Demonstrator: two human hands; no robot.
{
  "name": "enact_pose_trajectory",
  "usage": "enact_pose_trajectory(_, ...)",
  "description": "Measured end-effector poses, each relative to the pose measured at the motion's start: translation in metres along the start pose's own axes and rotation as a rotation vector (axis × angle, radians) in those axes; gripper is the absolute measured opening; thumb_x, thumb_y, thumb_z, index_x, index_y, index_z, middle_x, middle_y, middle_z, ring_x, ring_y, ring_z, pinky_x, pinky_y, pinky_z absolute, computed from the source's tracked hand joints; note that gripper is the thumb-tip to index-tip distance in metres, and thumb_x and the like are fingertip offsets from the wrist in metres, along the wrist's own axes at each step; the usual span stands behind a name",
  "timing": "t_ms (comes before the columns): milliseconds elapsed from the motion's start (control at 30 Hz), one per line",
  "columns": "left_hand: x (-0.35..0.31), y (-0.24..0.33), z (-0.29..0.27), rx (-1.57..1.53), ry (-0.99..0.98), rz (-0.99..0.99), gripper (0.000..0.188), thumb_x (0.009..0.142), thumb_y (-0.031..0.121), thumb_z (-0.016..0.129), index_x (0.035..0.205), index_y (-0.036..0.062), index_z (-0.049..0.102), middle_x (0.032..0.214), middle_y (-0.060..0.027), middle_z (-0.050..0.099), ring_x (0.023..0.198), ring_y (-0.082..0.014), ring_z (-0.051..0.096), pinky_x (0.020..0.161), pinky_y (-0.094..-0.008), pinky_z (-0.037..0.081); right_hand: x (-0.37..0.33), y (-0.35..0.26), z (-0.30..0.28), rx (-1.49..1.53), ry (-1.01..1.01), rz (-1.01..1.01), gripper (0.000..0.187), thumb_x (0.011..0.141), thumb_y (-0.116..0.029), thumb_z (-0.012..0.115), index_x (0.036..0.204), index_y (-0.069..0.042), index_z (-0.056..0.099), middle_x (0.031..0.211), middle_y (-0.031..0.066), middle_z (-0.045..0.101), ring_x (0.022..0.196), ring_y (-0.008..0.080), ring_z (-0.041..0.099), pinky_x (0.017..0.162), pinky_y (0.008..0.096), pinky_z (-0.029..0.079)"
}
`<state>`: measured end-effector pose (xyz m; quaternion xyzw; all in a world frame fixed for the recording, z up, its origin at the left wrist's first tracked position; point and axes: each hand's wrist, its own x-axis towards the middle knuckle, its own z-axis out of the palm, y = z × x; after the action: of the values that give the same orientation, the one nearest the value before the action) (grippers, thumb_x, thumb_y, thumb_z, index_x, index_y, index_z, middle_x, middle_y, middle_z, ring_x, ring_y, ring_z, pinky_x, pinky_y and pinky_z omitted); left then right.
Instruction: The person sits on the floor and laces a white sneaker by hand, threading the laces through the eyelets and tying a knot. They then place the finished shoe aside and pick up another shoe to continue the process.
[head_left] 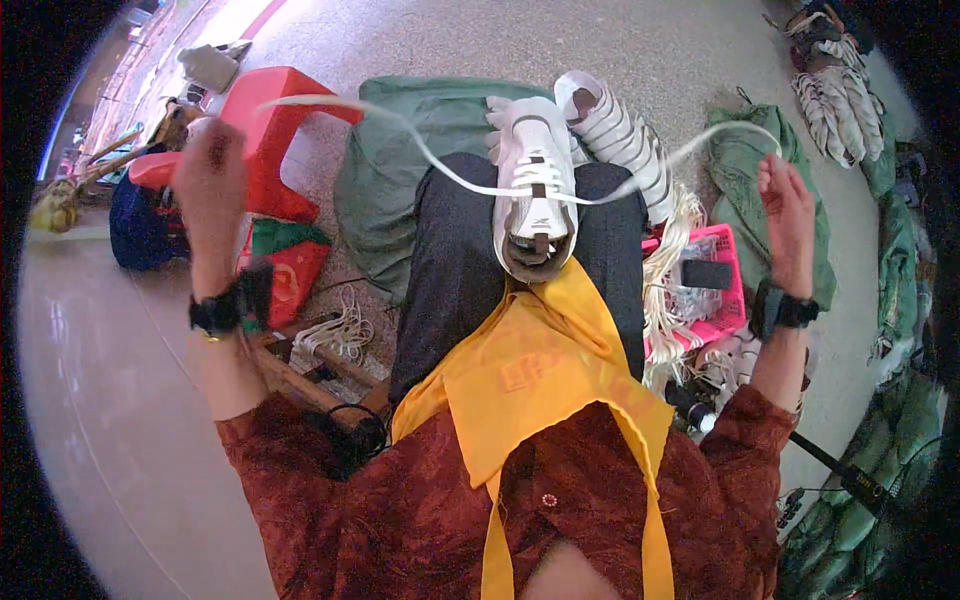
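Observation:
A white sneaker (535, 125) rests on my lap between my thighs, its heel opening toward me. A flat white shoelace (430, 155) is threaded through its eyelets, and both long ends stretch out sideways in the air. My left hand (212, 165), raised far to the left and blurred, is closed on one end. On the right, my right hand (787, 205) pinches the other end between its fingers. Beneath the shoe, a yellow apron (540, 370) covers part of my dark trousers.
A red plastic stool (265, 110) stands at left, near a bundle of laces (345, 330). Nested white shoe parts (625, 140) lie behind my right knee. Beside it sit a pink basket (738, 290) and hanging laces (665, 280). Green sacks (385, 190) lie around.

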<state>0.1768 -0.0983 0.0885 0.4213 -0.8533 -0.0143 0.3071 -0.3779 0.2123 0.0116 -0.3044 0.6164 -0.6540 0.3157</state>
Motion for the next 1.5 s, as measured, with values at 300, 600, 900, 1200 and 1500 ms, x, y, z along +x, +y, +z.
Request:
enact_pose_trajectory(300,-0.11,0.111,0.105,-0.906,-0.878,-0.323,0.015,0.091,-0.001,0.065,0.084,0.0032,0.053,0.078,-0.0007,0.058,0.072,-0.009,0.06,0.063,-0.0268,0.05,-0.072,0.042,0.131,-0.089,-0.418,0.339,0.015,0.095,-0.008,0.067,0.107,0.002,0.071,0.092,0.0088,0.073,0.078,0.0146,0.07,0.07,0.0269,0.059)
enact_pose_trajectory(600,-0.092,0.149,0.138,-0.861,-0.592,-0.274,0.018,0.091,-0.005,0.065,0.083,0.0036,0.051,0.078,-0.0018,0.062,0.076,-0.0082,0.064,0.067,-0.0239,0.052,-0.044,0.076,0.173,-0.075,-0.343,0.073,0.011,0.09,-0.007,0.073,0.084,0.0,0.067,0.079,0.0024,0.071,0.071,0.0082,0.066,0.065,0.0232,0.053)
enact_pose_trajectory(900,-0.094,0.144,0.16,-1.067,-0.547,-0.477,0.013,0.094,-0.003,0.064,0.088,0.0029,0.053,0.087,-0.0077,0.07,0.08,-0.0138,0.069,0.075,-0.029,0.059,-0.052,0.085,0.174,-0.071,-0.269,0.037,0.005,0.088,-0.005,0.073,0.086,-0.001,0.07,0.079,0.0024,0.072,0.071,0.0061,0.065,0.066,0.023,0.051)
enact_pose_trajectory(1200,-0.094,0.14,0.159,-1.088,-0.528,-0.399,0.01,0.093,-0.002,0.064,0.087,0.0011,0.057,0.088,-0.0088,0.07,0.081,-0.014,0.069,0.076,-0.0278,0.057,-0.06,0.067,0.189,-0.532,-0.243,-0.274,0.011,0.087,-0.009,0.076,0.087,-0.001,0.069,0.07,0.0048,0.068,0.066,0.0066,0.062,0.058,0.0265,0.047)
enact_pose_trajectory(1500,-0.087,0.151,0.165,-1.121,-0.427,-0.466,0.009,0.092,-0.002,0.065,0.086,0.0,0.059,0.085,-0.0079,0.07,0.08,-0.0137,0.069,0.074,-0.028,0.057,-0.058,0.079,0.181,-0.315,-0.24,-0.046,0.007,0.091,-0.007,0.071,0.091,0.001,0.071,0.072,-0.0041,0.063,0.067,0.002,0.053,0.06,0.0215,0.043)
